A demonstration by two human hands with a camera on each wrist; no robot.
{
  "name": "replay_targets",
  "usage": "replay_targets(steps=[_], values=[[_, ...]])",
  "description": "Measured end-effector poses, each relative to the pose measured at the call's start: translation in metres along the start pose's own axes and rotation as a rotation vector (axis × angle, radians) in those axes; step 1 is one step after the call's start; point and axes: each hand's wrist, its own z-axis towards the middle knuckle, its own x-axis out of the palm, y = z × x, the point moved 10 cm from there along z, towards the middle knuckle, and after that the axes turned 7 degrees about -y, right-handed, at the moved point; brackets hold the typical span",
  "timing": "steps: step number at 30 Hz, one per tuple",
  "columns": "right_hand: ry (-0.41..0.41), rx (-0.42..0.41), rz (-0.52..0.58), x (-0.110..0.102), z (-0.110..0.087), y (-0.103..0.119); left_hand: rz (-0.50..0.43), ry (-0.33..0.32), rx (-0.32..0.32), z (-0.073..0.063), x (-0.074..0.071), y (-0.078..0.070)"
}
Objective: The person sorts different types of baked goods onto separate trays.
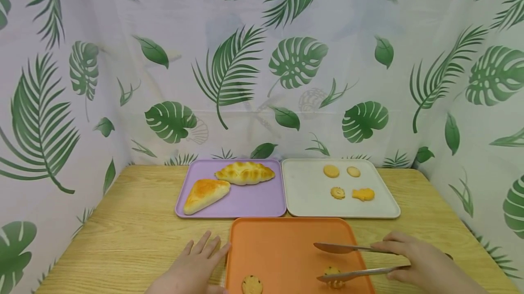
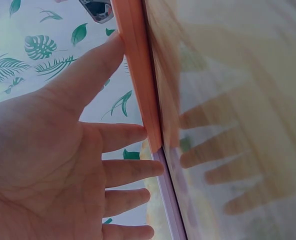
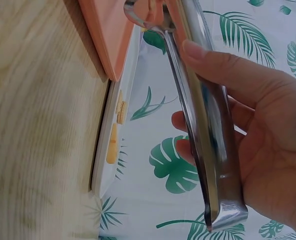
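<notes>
My right hand [image 1: 419, 257] grips metal tongs [image 3: 208, 125], thumb on one arm and fingers on the other. The tips of the tongs stand apart over the right part of the orange tray [image 1: 282, 244], the nearer tip overlapping a speckled cookie [image 1: 332, 272] in the head view. Another speckled cookie [image 1: 251, 285] lies at the tray's near left. My left hand [image 1: 192, 264] has its fingers spread by the tray's left edge. In the left wrist view, the thumb and forefinger tips [image 2: 140, 132] meet the orange rim.
Behind on the left, a purple tray [image 1: 254, 203] bears a triangular bread [image 1: 206, 195] and a braided-looking bread [image 1: 245, 173]. Beside it, a white tray [image 1: 304, 194] carries two round biscuits [image 1: 331, 171], a scalloped cookie [image 1: 337, 193] and a fish-shaped cracker [image 1: 363, 194]. Leaf-print cloth [image 1: 254, 80] surrounds the wooden table [image 1: 135, 221].
</notes>
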Motion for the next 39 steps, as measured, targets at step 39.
replay_targets(steps=[39], values=[[-0.390,-0.284,-0.127,-0.027,0.007,0.010,-0.006,0.012,-0.005,0.000,0.000,0.000]])
